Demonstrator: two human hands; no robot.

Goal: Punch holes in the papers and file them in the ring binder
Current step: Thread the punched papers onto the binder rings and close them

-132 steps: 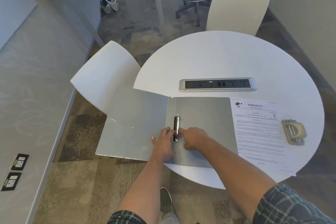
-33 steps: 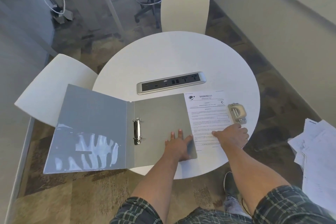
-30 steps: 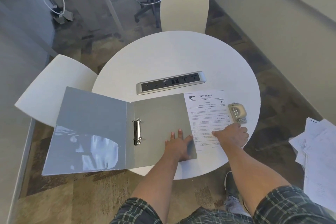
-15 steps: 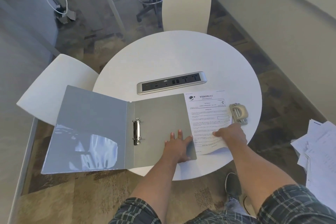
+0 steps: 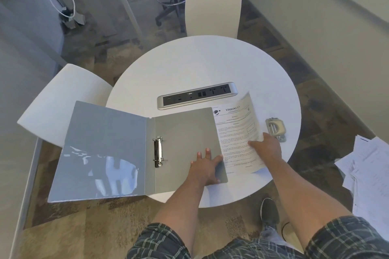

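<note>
An open grey ring binder (image 5: 109, 149) lies across the left edge of the round white table (image 5: 200, 65), its metal rings (image 5: 158, 151) standing in the spine. My left hand (image 5: 205, 169) rests flat on the binder's right cover near its corner. A printed paper (image 5: 237, 132) sits just right of the binder, its right side lifted and curling up off the table. My right hand (image 5: 266, 146) grips that paper at its right edge. A small metal hole punch (image 5: 275, 128) stands on the table just beyond my right hand.
A silver power socket strip (image 5: 196, 95) is set into the table's middle. White chairs stand at the far side (image 5: 213, 8) and at the left (image 5: 63, 99) under the binder's open cover. A loose heap of papers (image 5: 368, 174) lies at the right. My shoe (image 5: 269, 214) is below the table edge.
My right hand took hold of the paper's right edge and has raised it, so the sheet now curls upward. The left hand stays flat on the binder cover.
</note>
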